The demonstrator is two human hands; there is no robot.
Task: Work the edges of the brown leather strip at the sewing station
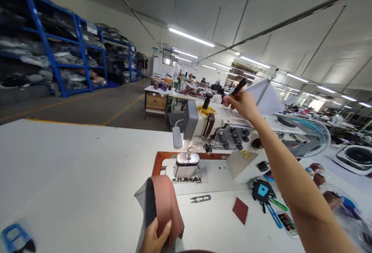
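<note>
My left hand (pixel 157 235) grips the lower end of a curved reddish-brown leather piece (pixel 165 197) with a dark grey inner side, thumb on the leather. My right hand (pixel 240 104) reaches over the top of the sewing machine (pixel 223 119), its fingers closed around a black-handled tool (pixel 238 88). The kind of tool cannot be made out. Below the machine head stands its raised metal post bed (pixel 186 166). Thread snips (pixel 200 198) and a dark red leather scrap (pixel 240 210) lie on the white table (pixel 95 183).
A black-and-blue cutter holder (pixel 263 191) and bagged thread spools (pixel 334 197) sit to the right. At the table's lower left is a blue-handled object (pixel 17 237), blurred. A thin grey lamp (pixel 176 136) hangs beside the machine head. Blue shelves (pixel 55 51) stand far left.
</note>
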